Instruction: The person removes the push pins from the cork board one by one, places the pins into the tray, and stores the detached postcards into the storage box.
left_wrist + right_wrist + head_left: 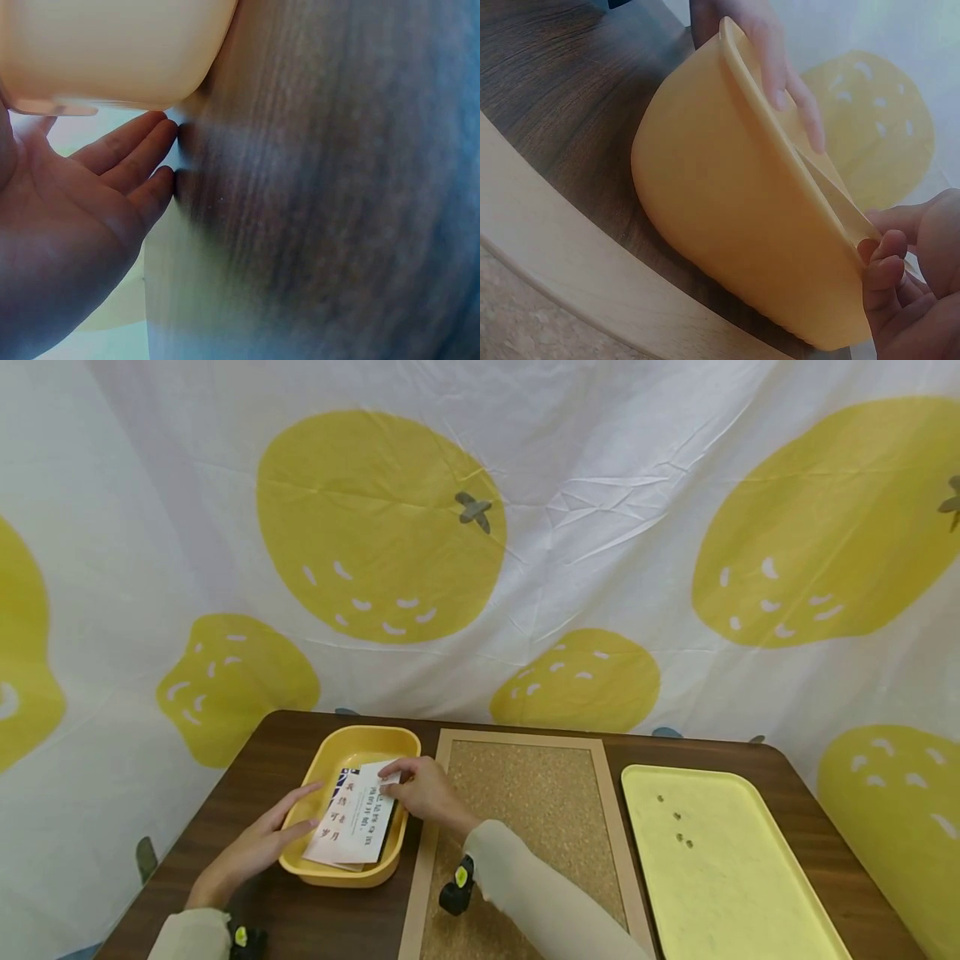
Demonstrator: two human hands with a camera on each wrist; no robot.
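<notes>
A stack of printed paper cards (352, 818) lies tilted in a yellow plastic basin (337, 878); the top one is white with dark and reddish characters. My right hand (423, 789) pinches the top card by its upper right corner, above the basin's right rim. In the right wrist view, the thumb and fingers of this right hand (915, 277) meet at a card edge by the rim. My left hand (258, 847) rests at the basin's left rim, thumb and index finger reaching over it towards the cards. Its other fingers (142, 154) extend outside, below the basin.
A wood-framed cork board (532, 810) lies right of the basin, under my right forearm. Farther right, a pale yellow tray (735, 860) holds several small brassy pieces (680, 837). All stand on a dark wooden table (225, 802) before a fruit-printed curtain (570, 552).
</notes>
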